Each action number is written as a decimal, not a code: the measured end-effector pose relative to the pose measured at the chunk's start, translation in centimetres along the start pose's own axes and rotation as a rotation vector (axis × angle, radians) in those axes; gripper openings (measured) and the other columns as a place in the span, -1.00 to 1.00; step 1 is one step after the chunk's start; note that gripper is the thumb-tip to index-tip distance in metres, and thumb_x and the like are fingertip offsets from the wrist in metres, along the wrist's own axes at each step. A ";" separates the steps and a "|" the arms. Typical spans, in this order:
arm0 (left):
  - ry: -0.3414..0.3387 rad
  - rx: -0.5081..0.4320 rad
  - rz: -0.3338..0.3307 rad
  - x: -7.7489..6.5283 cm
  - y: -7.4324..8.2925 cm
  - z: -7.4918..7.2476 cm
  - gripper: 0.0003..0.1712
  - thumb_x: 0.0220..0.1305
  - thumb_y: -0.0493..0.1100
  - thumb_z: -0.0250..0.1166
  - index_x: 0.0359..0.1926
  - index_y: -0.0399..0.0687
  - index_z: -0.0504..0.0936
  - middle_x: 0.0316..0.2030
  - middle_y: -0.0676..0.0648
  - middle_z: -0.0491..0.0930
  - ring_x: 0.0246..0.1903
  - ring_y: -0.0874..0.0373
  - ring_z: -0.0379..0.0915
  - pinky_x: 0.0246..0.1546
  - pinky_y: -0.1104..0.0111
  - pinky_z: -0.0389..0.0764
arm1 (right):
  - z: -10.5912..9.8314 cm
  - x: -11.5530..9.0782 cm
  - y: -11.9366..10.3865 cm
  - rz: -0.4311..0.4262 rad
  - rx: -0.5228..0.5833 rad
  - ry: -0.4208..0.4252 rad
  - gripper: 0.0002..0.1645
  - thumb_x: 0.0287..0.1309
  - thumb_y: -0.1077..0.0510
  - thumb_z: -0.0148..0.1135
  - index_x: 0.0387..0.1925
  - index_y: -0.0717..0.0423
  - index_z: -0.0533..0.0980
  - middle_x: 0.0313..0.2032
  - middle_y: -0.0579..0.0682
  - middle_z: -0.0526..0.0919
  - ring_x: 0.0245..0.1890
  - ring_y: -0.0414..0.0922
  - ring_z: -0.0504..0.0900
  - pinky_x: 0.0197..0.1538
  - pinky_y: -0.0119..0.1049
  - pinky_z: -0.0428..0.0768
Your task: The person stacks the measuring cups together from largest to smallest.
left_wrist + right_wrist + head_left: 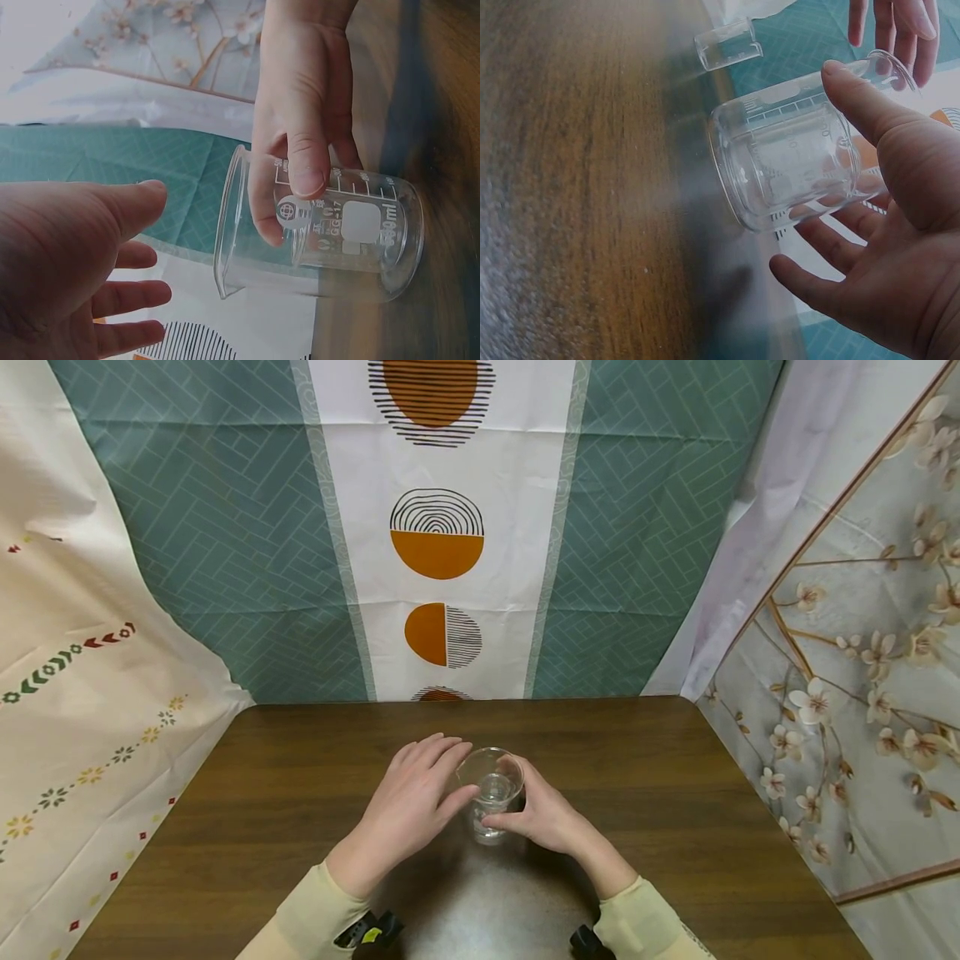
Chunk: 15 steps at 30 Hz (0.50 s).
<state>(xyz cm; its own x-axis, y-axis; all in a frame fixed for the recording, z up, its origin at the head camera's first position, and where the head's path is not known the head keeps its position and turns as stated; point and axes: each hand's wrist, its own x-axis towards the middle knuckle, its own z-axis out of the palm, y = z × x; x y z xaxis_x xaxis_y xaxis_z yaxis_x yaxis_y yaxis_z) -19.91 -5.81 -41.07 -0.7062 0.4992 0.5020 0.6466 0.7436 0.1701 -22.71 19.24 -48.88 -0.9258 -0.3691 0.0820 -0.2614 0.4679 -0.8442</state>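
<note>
A clear glass beaker [489,814] stands upright on the table, with white graduations and a 500ml mark [388,225] legible in the left wrist view. Inside it sits a smaller glass vessel [315,244], nested toward the bottom. My right hand [551,814] holds the large beaker from the right, thumb [855,94] on the near side and fingers round the far side. At the left of the rim, my left hand [412,806] hovers with fingers extended and thumb apart, holding nothing. In the right wrist view its fingers [904,34] appear beyond the rim.
Another small clear beaker [729,46] stands farther off in the right wrist view; the head view does not show it. The brown wooden table [300,760] ends at a green and white cloth backdrop [225,568]. Patterned cloths hang at both sides.
</note>
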 end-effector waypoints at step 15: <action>0.022 0.008 -0.044 -1.1 -0.6 -0.6 -0.23 0.46 0.12 0.53 0.49 -0.19 0.57 0.37 -0.21 0.61 0.45 -0.28 0.44 0.46 -0.30 0.37 | 0.0 0.0 -0.1 -0.007 -0.011 0.009 0.19 0.14 -0.13 0.75 0.62 0.03 0.25 0.46 0.04 0.47 0.36 0.04 0.57 0.36 0.14 0.55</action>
<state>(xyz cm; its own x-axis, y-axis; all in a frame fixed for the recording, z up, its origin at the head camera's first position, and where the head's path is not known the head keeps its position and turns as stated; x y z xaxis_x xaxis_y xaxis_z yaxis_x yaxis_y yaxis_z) -19.37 -7.06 -41.23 -0.7272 0.4562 0.5128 0.6127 0.7682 0.1855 -22.69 19.23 -48.79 -0.9261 -0.3657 0.0928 -0.2711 0.4740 -0.8378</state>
